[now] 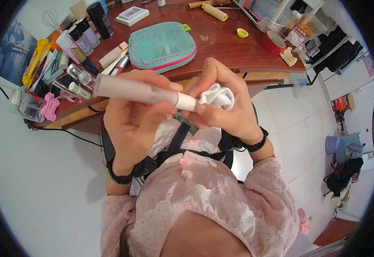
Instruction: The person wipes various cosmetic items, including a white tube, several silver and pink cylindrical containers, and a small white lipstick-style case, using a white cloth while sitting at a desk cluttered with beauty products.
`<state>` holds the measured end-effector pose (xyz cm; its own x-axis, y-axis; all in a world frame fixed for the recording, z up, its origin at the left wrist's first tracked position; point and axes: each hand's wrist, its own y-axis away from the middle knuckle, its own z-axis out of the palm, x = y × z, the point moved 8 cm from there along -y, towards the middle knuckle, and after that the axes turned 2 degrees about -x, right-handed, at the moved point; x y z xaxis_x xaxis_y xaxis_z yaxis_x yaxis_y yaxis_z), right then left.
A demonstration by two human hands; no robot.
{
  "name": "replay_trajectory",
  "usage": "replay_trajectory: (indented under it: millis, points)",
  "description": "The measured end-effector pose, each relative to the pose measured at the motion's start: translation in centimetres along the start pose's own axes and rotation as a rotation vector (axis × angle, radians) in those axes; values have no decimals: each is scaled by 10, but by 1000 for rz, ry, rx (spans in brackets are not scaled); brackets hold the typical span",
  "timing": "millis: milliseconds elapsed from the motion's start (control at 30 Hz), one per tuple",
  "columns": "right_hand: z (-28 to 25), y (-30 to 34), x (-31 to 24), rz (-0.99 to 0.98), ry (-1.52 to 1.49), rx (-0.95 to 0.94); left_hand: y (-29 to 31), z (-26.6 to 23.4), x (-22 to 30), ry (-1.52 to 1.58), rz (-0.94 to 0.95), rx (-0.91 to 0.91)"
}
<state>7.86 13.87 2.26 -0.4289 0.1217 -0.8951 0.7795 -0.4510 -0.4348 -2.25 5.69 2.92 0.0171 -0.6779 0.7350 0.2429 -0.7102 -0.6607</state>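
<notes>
My left hand (129,126) is wrapped round a slim cosmetic tube (131,91), like a lip gloss, held above my lap near the desk's front edge. Its long part is frosted pinkish-beige and points left; a short white end (185,103) faces right. A crumpled white cloth (218,97) is bunched in my right hand (240,113). The fingers and thumb of that hand pinch close round the tube's white end. Whether the cloth itself touches the tube is partly hidden by the fingers.
On the brown desk (225,53) lies a teal mesh pouch (162,46). Several cosmetic tubes and bottles (83,36) crowd the left side. A yellow cap (242,32), a red tape roll (274,42) and a white case (132,15) sit farther back. A black cable (73,133) hangs at left.
</notes>
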Motion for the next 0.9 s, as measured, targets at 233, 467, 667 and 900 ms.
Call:
replay_trajectory:
  millis: [233,467,667,900]
  points:
    - [-1,0,5,77,7,4,1,0,0,-19,9,2]
    - [4,-1,0,133,-87,-34,0,-1,2,-40,25,5]
    - [2,0,3,95,-73,-40,1,0,1,-18,21,-1]
    - [3,1,0,78,-37,-41,1,1,6,-92,61,-14]
